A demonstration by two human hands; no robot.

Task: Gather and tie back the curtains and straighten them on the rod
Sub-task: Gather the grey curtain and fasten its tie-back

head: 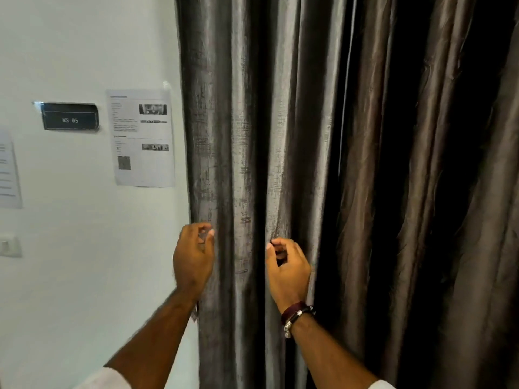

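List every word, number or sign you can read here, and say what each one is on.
"WS 05": white letters on the dark nameplate fixed to the wall.
Printed sheet beside the curtain: text, small photos and a square code, all too small to read.
Second sheet at the left edge: lines of text, blurred and cut off, unreadable.
Nothing is written on the curtain.

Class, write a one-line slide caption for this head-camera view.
Left hand and right hand pinch folds of a hanging grey curtain beside a white wall.
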